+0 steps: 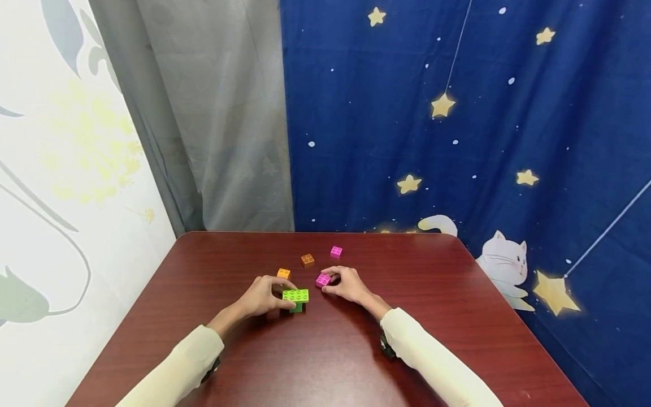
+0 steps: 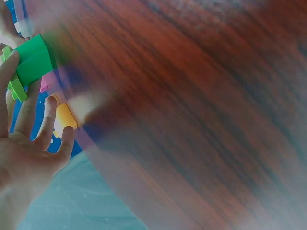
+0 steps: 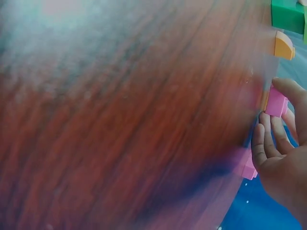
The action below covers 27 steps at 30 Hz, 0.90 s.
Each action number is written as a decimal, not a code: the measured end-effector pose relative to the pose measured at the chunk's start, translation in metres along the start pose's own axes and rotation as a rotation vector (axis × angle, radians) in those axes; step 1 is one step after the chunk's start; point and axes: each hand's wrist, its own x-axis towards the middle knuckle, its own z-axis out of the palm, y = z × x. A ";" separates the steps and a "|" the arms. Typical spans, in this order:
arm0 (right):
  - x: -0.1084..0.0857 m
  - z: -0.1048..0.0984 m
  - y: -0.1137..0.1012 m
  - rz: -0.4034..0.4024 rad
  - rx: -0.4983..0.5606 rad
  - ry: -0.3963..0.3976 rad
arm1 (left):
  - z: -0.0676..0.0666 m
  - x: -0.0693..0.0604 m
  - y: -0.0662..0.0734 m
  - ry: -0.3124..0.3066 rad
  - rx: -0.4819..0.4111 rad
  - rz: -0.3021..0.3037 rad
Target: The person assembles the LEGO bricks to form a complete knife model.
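From the head, the table [image 1: 315, 362] shows smooth, reddish wood grain and a rounded far left corner. Roughly midway between its side edges, the left hand [image 1: 264, 297] pinches a lime block [image 1: 296, 295], oblong with two rows of studs, atop a narrower green block [image 1: 297, 308]. The right hand [image 1: 348, 284] grips a small four-studded pink block [image 1: 322, 280], thumb on the near side. Beyond, toward the far edge, lie an orange block [image 1: 283, 273], a brown block [image 1: 307, 260] and, closest to that edge, another pink block [image 1: 336, 252], all apparently glossy plastic.

The left wrist view exposes the green block's flat, smooth sides (mostly hidden from above), with the lime piece against it; the spare fingers spread loosely beside the orange block.

The right wrist view reveals a curved profile on the orange block, which the head view barely suggests. Here the gripped pink block sits between thumb and fingers, the others bent alongside; whether it touches the wood, I cannot tell.
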 end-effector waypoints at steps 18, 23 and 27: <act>-0.005 -0.014 -0.027 -0.083 0.056 -0.050 | -0.001 0.000 0.001 0.005 -0.008 -0.011; -0.005 -0.014 -0.034 -0.100 0.073 -0.063 | -0.001 0.001 0.001 -0.004 -0.006 -0.020; -0.004 -0.014 -0.040 -0.100 0.108 -0.086 | -0.002 0.002 0.002 -0.005 0.006 -0.026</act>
